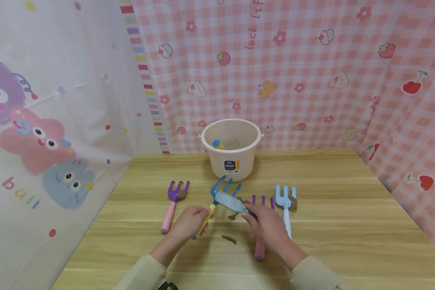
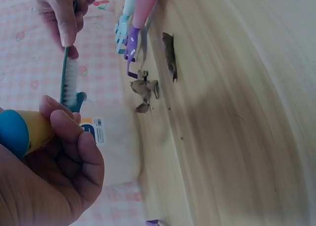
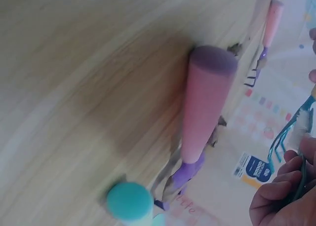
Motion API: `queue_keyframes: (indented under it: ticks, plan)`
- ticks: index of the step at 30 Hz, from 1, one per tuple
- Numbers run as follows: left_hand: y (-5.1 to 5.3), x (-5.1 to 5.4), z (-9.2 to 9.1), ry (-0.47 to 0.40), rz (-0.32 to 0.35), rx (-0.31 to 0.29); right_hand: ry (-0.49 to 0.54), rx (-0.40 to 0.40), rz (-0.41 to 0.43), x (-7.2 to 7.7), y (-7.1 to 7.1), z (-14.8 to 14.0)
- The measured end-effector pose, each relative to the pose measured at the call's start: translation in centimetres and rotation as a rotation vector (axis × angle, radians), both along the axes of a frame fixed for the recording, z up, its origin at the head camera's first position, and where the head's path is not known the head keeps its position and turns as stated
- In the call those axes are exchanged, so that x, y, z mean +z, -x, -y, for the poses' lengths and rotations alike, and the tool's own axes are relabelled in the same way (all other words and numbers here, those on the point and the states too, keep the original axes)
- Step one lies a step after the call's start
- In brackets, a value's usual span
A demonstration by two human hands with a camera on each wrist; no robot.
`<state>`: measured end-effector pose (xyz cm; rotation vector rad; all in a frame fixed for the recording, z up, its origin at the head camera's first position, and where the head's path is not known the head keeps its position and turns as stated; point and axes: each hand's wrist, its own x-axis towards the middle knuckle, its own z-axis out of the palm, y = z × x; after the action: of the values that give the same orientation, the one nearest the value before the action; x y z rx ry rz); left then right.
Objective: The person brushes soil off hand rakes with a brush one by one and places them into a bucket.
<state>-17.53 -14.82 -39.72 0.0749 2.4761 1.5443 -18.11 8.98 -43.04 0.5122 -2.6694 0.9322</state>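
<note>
Our left hand [image 1: 191,221] grips a yellow-handled hand rake [image 1: 212,209], fingers curled round it; our right hand [image 1: 269,226], fingers likewise closed, holds a brush [image 1: 229,201] at the blue tines [image 1: 214,189].

Blue rake [image 1: 212,208] and brush [image 1: 230,201] were held aloft
The left hand [image 1: 190,221] gripped the rake's yellow handle, tines foremost; the right hand [image 1: 268,224] held the brush, white bristles down.
</note>
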Motion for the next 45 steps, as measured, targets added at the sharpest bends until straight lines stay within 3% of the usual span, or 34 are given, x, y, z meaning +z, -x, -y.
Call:
queue_keyframes:
  ticks: [4, 16, 22, 24, 29, 34, 40, 43, 45]
  plan:
    - [-0.1, -0.3, 0.1, -0.028, 0.005, 0.012, -0.036, -0.07, 0.023, -0.2, 0.3, -0.6]
    - [-0.2, -0.7, 0.3, -0.056, 0.019, -0.034, -0.164, -0.169, 0.022, -0.4, 0.9, -2.1]
    - [-0.3, -0.8, 0.2, -0.057, 0.029, -0.038, -0.162, -0.254, -0.053, -0.2, 0.9, -2.2]
    - [-0.3, -0.8, 0.2, -0.058, 0.029, -0.044, -0.144, -0.236, -0.088, 0.0, 0.6, -1.9]
    - [-0.2, -0.7, -0.3, -0.052, 0.016, -0.056, -0.13, -0.098, -0.121, 0.2, -0.4, -0.2]
    - [-0.1, -0.3, -0.4, -0.012, 0.005, -0.08, -0.113, -0.159, -0.059, -0.3, -0.3, -0.5]
    - [-0.2, -0.3, 0.7, 0.016, -0.012, -0.109, -0.116, -0.246, 0.01, -0.4, 0.2, -2.0]
    - [-0.4, 0.4, 1.4, 0.025, -0.041, -0.081, -0.082, -0.275, -0.008, -0.1, 0.2, -2.5]
    - [-0.3, 1.8, 1.9, 0.009, -0.069, -0.06, -0.033, -0.288, -0.025, 0.2, 0.1, -2.8]
